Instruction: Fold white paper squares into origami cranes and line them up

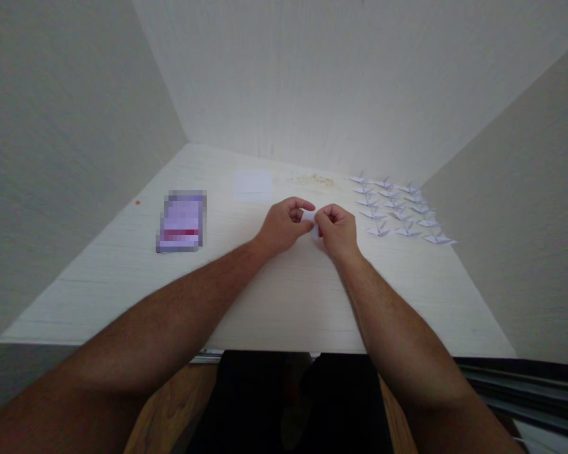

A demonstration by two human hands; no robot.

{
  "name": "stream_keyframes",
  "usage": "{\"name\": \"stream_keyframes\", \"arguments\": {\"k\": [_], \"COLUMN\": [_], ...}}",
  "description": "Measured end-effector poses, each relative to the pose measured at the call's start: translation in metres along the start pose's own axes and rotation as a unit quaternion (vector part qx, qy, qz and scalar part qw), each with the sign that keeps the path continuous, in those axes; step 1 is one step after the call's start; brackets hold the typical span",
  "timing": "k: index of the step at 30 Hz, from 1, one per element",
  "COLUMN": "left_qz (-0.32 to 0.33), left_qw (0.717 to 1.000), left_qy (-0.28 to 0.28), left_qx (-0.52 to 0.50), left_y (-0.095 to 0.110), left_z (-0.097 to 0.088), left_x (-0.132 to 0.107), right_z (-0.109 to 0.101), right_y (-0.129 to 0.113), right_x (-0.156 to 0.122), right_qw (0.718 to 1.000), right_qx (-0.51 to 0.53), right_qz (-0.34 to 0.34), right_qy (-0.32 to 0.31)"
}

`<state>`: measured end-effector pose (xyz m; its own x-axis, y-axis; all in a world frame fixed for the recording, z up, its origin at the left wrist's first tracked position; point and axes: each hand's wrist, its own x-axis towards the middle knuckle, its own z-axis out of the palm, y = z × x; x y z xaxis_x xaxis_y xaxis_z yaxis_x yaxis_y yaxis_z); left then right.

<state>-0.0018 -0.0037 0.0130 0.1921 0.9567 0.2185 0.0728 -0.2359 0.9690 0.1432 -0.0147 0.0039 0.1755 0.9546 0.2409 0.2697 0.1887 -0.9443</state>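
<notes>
The right hand (338,228) had its fingers pinched narrow on a small, thin piece of white paper (308,215), thumb against index finger. On the left hand (283,222), the index finger arched apart from the thumb, which lay by the paper; whether the curled fingers gripped it too, I couldn't tell. Clean creasing, I judged, called for matched edges and firm, even pressure from both thumbs. The paper sat between the hands, over the pale, wood-grained counter (274,296); what showed reached leftward from the right fingers, but too much was covered to be sure of its long axis or of any point. Farther out, small white folded-paper birds (406,232) stood in rows to the right
</notes>
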Motion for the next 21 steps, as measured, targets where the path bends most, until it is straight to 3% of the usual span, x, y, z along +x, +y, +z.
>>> {"name": "stream_keyframes", "arguments": {"k": [3,7,13,21], "left_qz": [-0.003,-0.007,-0.009,-0.035], "left_qw": [1.000,0.999,0.997,0.991], "left_qy": [0.007,0.037,0.065,0.091], "left_qx": [-0.007,-0.028,-0.045,-0.091], "left_y": [-0.003,-0.008,-0.009,-0.012], "left_z": [-0.001,-0.005,-0.005,-0.008], "left_x": [0.002,0.005,0.007,0.008], "right_z": [0.000,0.001,0.000,0.004], "right_y": [0.001,0.003,0.007,0.009], "right_x": [0.000,-0.001,0.000,0.000], "right_qw": [1.000,0.998,0.997,0.990], "right_qx": [-0.002,0.004,-0.002,0.069], "right_qz": [-0.004,0.032,-0.002,0.054], "right_qy": [-0.003,-0.061,-0.076,-0.109]}}
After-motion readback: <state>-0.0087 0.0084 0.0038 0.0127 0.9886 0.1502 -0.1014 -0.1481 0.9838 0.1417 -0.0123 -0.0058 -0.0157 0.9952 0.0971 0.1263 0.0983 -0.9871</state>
